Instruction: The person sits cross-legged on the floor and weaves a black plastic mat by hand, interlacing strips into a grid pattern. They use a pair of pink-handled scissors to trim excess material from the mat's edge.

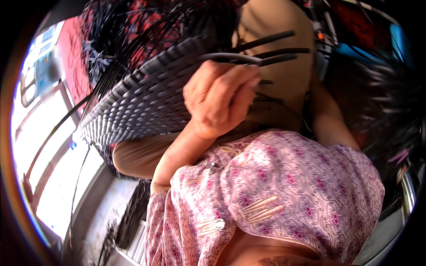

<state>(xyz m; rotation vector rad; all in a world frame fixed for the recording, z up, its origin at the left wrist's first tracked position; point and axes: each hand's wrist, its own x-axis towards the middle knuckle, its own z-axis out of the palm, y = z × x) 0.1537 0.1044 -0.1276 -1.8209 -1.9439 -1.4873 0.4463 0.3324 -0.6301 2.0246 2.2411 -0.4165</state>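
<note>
My left hand is closed, its fingers curled at the right-hand edge of a dark woven panel of flat plastic strips. A curved dark strip runs along the top of these fingers and appears gripped by them. Several black strip ends stick out to the right, past the hand and across my trousered leg. Of my right arm only the forearm shows, reaching behind that knee. The right hand itself is hidden there.
A tangle of loose black strips hangs over red material beyond the panel. My other bent leg lies beneath the panel. More dark strips are blurred at the right, near a blue object. Bright openings lie at the left.
</note>
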